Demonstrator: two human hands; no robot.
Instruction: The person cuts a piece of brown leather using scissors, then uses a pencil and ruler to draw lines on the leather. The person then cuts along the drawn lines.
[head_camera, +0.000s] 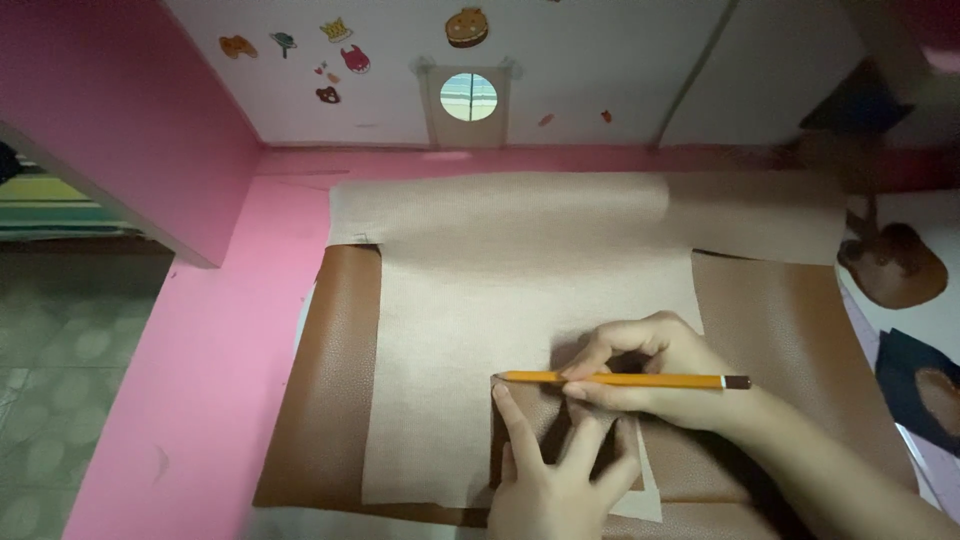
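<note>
Head view: looking down at a pink table (215, 360) set against a pale wall with small stickers.
Material: a large sheet of brown leather-like material (330, 400) lies flat on the table, grain side up at the left and right.
Fabric side: a pale beige woven piece (480, 290), or the folded-over back of the sheet, covers the middle and runs to the far edge; I cannot tell which it is.
Template: a small brown rectangular piece (535, 415) lies on the pale surface, near and a little right of centre, mostly covered by the hands.
Left hand: the left hand (555, 470) is spread flat, fingers fanned, pressing the small brown piece down from the near side.
Right hand: the right hand (650, 375) pinches a yellow pencil (620, 380) between thumb and fingertips, the other fingers curled.
Pencil position: it lies almost level, tip pointing left, touching the pale surface at the far left corner of the small piece.
Progress: the tip sits at a corner, so the outline seems to be in hand rather than finished; no drawn line shows clearly on the pale surface, so how much is traced cannot be told.
Left to do: judging by the whole, uncut sheet, no cutting shows here.
Right edge: darker scraps (895, 265) lie on a white surface to the right.
</note>
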